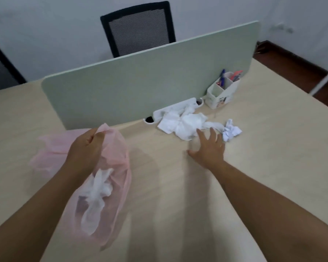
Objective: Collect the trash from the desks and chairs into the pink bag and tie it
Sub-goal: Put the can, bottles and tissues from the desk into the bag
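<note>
Pale green divider (140,82) across wood-look desk (178,195); mesh chair (138,29) behind, white pen holder (222,89) at rt end. L hand (85,148) pinching rim of thin, see-through pink bag (117,163), crumpled white wad (97,190) inside. R hand (208,148) released, fingers spread, at edge of soft tissue heap (182,123) & paper ball (231,130) near divider base.

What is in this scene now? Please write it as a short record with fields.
left hand: pinches the rim of the pink bag
right hand: fingers spread, at the edge of the tissues, holds nothing
pink bag: untied, white trash inside
tissues: white heap on the desk, by the divider
paper ball: on the desk, right of the tissues
pen holder: at the divider, behind the paper ball
chair: behind the divider
</note>
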### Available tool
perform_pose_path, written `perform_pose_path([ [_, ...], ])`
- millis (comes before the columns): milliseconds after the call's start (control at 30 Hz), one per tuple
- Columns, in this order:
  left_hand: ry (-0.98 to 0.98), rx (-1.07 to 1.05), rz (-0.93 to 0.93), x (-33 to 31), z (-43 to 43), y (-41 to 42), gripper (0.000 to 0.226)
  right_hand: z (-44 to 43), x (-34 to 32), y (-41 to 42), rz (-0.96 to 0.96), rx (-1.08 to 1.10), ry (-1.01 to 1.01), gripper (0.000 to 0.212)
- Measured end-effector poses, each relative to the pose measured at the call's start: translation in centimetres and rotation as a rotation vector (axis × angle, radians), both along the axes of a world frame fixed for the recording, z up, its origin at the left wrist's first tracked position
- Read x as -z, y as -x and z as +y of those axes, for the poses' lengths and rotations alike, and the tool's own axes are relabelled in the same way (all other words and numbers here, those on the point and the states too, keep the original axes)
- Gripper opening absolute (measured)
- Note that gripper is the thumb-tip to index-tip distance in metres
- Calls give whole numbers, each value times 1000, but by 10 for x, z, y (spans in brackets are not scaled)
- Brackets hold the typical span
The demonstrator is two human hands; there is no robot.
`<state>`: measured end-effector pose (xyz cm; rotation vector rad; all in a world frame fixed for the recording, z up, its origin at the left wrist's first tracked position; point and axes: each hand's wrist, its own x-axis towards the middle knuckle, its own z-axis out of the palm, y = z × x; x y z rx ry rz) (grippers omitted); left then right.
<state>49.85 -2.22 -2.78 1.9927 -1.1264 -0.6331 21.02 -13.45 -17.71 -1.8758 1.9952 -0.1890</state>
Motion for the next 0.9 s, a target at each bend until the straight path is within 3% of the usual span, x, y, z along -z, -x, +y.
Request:
perform_pose_path([
  [167,-20,77,20,5,-27,25,24,-36,12,49,121,73,-71,110],
  [367,-28,87,47,13,-55,34,22,-71,23,48,79,28,-122,125],
  [533,-48,34,125,19,-69,29,21,-81,28,19,78,-46,-66,123],
  [700,-56,13,148,19,-77,29,24,-96,35,1,99,-21,123,131],
  [800,-73,11,147,20,-79,25,24,-106,43,-4,165,-57,192,112],
  [900,-91,9,165,21,-82,23,26,-103,59,-4,155,-100,403,62],
])
